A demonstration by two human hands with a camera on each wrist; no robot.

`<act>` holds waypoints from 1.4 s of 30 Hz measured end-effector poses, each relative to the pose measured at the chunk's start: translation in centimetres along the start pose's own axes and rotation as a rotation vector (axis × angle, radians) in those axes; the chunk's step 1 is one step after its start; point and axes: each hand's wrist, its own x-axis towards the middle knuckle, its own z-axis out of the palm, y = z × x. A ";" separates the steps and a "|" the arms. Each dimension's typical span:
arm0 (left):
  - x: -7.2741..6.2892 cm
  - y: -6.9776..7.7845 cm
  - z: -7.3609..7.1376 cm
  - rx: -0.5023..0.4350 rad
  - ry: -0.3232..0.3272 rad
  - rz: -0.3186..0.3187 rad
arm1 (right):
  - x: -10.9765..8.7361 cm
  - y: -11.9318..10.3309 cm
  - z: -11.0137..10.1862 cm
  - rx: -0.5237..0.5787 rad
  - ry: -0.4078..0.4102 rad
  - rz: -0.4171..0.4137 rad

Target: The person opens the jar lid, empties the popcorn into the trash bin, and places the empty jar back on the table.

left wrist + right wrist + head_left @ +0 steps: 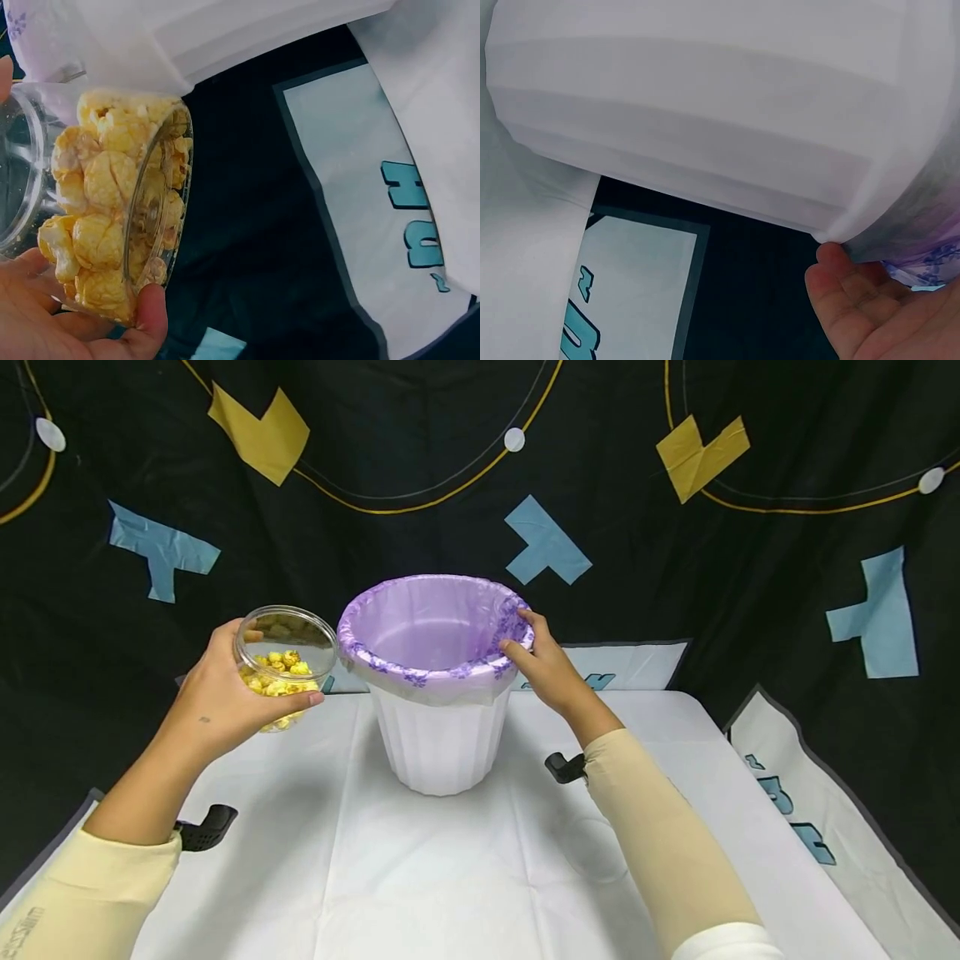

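Note:
My left hand (217, 697) grips a clear plastic jar (315, 618) partly filled with yellow popcorn (279, 687). The jar is held above the table, just left of the bin's rim. In the left wrist view, popcorn (105, 180) shows through the jar's wall, fingers and thumb wrapped around it. A white ribbed trash bin (442, 743) stands upright on the table, its purple floral liner (423, 675) folded over the rim. On its right side, my right hand (551, 672) holds the lined rim between thumb and fingers; the right wrist view shows fingers (836, 296) beneath the rim's outer edge.
The white-covered table (420, 877) carries a faint round clear lid-like disc (594, 850) near the right forearm. Behind hangs a black curtain (420, 543) with blue and gold tape pieces. White printed sheets (810, 793) run along the right side and back.

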 end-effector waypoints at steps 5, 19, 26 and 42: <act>0.6 1.2 0.0 0.007 0.003 0.018 | -0.2 0.1 -0.1 -0.005 0.007 0.004; 3.0 3.9 -0.5 0.123 0.084 0.143 | -0.2 0.2 0.0 -0.019 0.011 -0.018; 4.2 5.6 -1.0 0.197 0.112 0.206 | -0.2 0.2 -0.1 -0.034 0.025 -0.022; 5.6 7.8 -1.4 0.313 0.078 0.248 | -0.1 0.4 -0.1 -0.024 0.017 -0.010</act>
